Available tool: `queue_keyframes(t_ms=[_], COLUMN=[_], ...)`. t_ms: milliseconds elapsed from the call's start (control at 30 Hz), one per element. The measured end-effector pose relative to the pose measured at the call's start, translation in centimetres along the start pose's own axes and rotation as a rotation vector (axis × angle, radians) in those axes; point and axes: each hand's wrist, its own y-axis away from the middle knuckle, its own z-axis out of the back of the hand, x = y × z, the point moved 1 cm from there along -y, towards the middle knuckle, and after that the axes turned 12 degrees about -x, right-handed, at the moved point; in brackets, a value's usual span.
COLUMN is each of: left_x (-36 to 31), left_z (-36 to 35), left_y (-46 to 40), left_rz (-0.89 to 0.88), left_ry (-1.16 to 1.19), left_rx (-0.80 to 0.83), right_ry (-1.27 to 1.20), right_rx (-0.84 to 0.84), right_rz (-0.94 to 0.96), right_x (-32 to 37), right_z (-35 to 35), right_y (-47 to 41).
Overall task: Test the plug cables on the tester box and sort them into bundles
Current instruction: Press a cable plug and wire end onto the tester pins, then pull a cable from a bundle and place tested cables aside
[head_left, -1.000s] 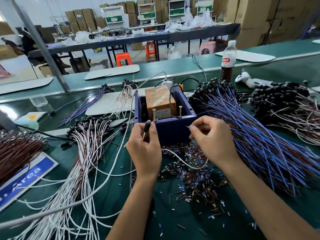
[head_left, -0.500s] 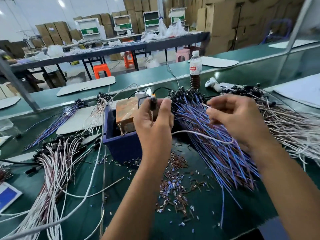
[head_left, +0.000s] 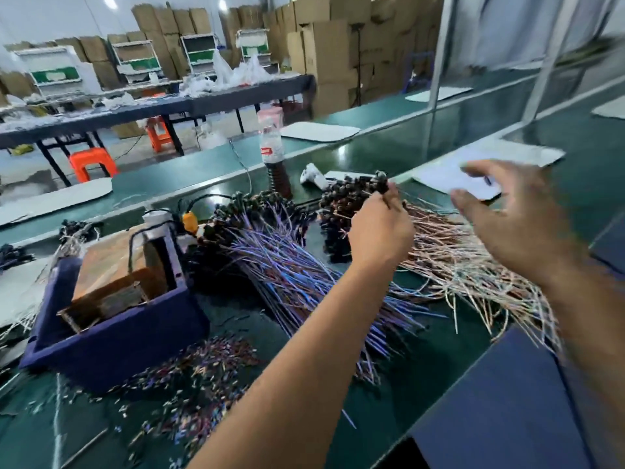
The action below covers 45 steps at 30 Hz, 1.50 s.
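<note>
My left hand (head_left: 378,228) pinches a plug cable just below its black plug (head_left: 382,184) and holds it over the plug ends of the brown-wired bundle (head_left: 456,262). My right hand (head_left: 507,214) hovers to the right of it, blurred, with fingers spread and loosely bent and nothing plainly in them. A blue-wired bundle (head_left: 287,269) fans out on the green table between the brown bundle and the tester box (head_left: 111,336). The tester box is a dark blue tray at the left with a brown transformer block inside.
Cut insulation scraps (head_left: 192,380) litter the table in front of the box. A drink bottle (head_left: 275,157) and a white tool (head_left: 313,176) stand behind the bundles. Metal frame posts (head_left: 436,76) rise at the right. White pads lie on the far belt.
My view swung right. My left hand carried the plug cable from the tester box across the blue bundle to the brown bundle. My right hand let go of the wire end and opened.
</note>
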Motion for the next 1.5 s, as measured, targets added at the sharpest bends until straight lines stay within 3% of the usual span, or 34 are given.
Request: queue_keyframes(t_ms=[67, 133, 233, 333, 500, 600, 700, 767, 867, 1000, 1167, 1267, 1333, 1433, 1500], left_x=[-1.3, -2.1, -3.1, -3.9, -3.6, -3.0, -2.3, -1.4, 0.6, 2.7, 3.8, 5.0, 5.9, 7.7, 9.3], left_z=[-1.7, -2.6, -2.7, -2.0, -1.3, -1.6, -2.1, -2.5, -2.5, -1.2, 3.7, 7.3, 9.9, 14.9, 18.6], left_y=[-0.2, -0.7, -1.9, -2.6, -2.8, -3.4, -4.1, -4.2, -3.8, -3.3, -1.4, 0.0, 0.8, 2.3, 3.7], left_rz=[0.159, 0.274, 0.456, 0.6, 0.601, 0.627, 0.672, 0.717, 0.813, 0.934, 0.899, 0.847, 0.805, 0.735, 0.668], left_ry=[0.203, 0.371, 0.64, 0.849, 0.898, 1.078, 1.194, 1.216, 1.159, 1.16, 1.014, 0.96, 0.946, 0.922, 0.82], left_rx=[0.076, 0.069, 0.061, 0.154, 0.394, 0.4, 0.335, 0.33, 0.259, 0.216, 0.307, 0.308, 0.326, 0.388, 0.401], right_ry=[-0.074, -0.233, -0.448, -0.251, -0.03, 0.06, 0.159, 0.235, 0.557, 0.57, 0.577, 0.6, 0.524, 0.132, -0.063], right_rx=[0.323, 0.447, 0.348, 0.21, 0.032, 0.022, -0.042, 0.099, 0.544, 0.561, 0.773, 0.693, 0.476, 0.118, 0.103], right_rz=[-0.003, -0.101, -0.252, -0.083, 0.118, 0.151, 0.154, 0.072, -0.019, 0.061, 0.057, 0.009, -0.012, 0.059, 0.187], right_x=[1.4, 1.7, 1.1, -0.1, -0.3, -0.6, -1.8, -3.4, -5.7, -6.0, -5.1, -3.1, -0.2, 6.6, 12.0], right_z=[-0.7, -1.1, 0.3, 2.2, 6.5, 7.4, 3.9, 0.1, -5.0, -10.2, -13.4, -12.8, -12.3, -11.9, -11.6], right_y=[0.7, 1.0, 0.2, -1.5, -5.3, -7.4, -8.0, -7.4, -5.0, -2.3, -0.1, -0.6, -0.4, 2.3, 5.6])
